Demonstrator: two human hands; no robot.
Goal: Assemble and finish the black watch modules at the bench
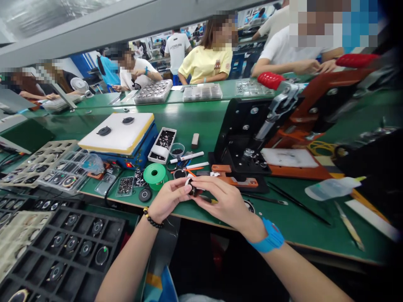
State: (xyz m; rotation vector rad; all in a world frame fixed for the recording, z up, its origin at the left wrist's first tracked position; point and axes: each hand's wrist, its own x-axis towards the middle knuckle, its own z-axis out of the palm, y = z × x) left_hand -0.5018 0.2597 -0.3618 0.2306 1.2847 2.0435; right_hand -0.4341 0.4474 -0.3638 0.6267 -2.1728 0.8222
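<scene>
Near the front edge of the green bench [201,212], my left hand [171,195] and my right hand [222,201] meet around a small dark round part [192,188]. The fingers of both hands are closed on it and cover most of it, so its details are hidden. Just left of my left hand stand a green spool [155,174] and a black round disc [145,194] lying flat. An orange-handled tool [242,181] lies beyond my right hand.
A black clamp press [236,130] with red handles stands at right, beside tweezers [299,203] and a bottle [330,188]. At left are a blue box [138,147], screw trays [125,186] and a compartment tray [77,268]. Several people sit across the bench.
</scene>
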